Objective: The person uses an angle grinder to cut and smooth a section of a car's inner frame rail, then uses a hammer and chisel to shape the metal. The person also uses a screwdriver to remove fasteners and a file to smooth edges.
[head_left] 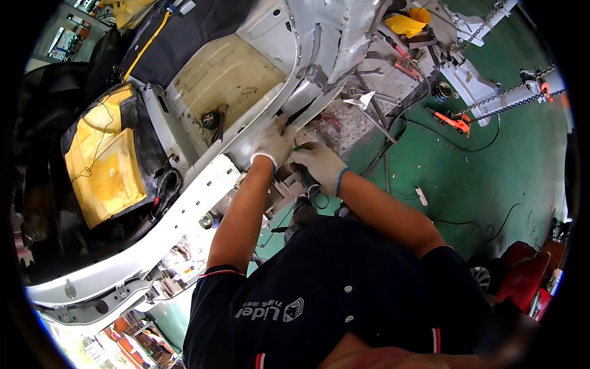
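Note:
White work gloves cover both my hands at the foot of a bare silver-grey car body's door pillar (310,86). My left hand (275,144) lies against the metal where the sill (230,138) meets the pillar, fingers stretched toward the opening; their tips are partly hidden. Just right of it, my right hand (319,166) is closed, thumb and fingers drawn together. A small green piece (298,147) shows at its fingertips, but I cannot make out what it belongs to. Below this hand hangs a dark green tool-like body (309,179), mostly covered.
Inside the car are a bare floor pan (230,80), a small round can (211,120) and a yellow foam seat (114,166). Pliers-like red tools (407,67), metal bars and an orange clamp (453,122) lie to the right. Chains (504,98) and dark cables cross the green floor (442,184).

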### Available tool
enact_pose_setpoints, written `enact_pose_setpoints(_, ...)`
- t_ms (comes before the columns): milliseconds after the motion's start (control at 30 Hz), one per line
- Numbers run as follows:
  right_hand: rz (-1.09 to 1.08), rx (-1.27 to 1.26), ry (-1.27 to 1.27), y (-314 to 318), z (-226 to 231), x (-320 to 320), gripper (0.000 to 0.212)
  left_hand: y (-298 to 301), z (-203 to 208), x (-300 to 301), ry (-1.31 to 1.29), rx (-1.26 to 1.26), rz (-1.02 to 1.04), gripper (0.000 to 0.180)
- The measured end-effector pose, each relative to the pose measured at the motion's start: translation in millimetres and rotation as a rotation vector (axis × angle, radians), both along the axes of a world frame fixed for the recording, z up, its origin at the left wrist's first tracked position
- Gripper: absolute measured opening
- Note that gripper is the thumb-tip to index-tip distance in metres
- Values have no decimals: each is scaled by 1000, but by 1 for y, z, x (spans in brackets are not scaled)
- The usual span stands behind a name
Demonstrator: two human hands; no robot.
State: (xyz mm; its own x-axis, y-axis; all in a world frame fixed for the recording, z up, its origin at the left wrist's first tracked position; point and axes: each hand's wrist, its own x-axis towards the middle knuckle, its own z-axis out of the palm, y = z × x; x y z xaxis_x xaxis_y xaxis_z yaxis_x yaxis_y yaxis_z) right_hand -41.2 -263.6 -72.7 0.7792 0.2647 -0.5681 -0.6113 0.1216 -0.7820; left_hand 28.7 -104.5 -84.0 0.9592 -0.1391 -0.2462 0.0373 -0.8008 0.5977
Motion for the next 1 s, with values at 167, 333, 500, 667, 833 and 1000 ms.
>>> enact_pose_setpoints(167, -47, 33, -6, 8, -4, -6, 26, -12, 2, 14, 89, 204, -12, 66)
enact_pose_setpoints(333, 88, -102, -464, -3, -8, -15, 23, -5, -17, 17, 35, 136, -47, 65)
enact_pose_setpoints(500, 151, -30, -331, -34, 9, -16, 17, -2, -13, 30, 99, -29, -74, 65)
enact_pose_setpoints(667, 85, -132, -184, -45, 68, -38, 38, -1, -59, 24, -11, -147, -36, 77)
enact_pose_setpoints(833, -203, -302, -160, -49, 114, -31, 53, -12, -36, 22, 245, -387, 33, 81)
enact_pose_setpoints(1000, -420, -153, -204, -27, 121, -25, 50, -21, -25, 22, 474, -914, 173, 52)
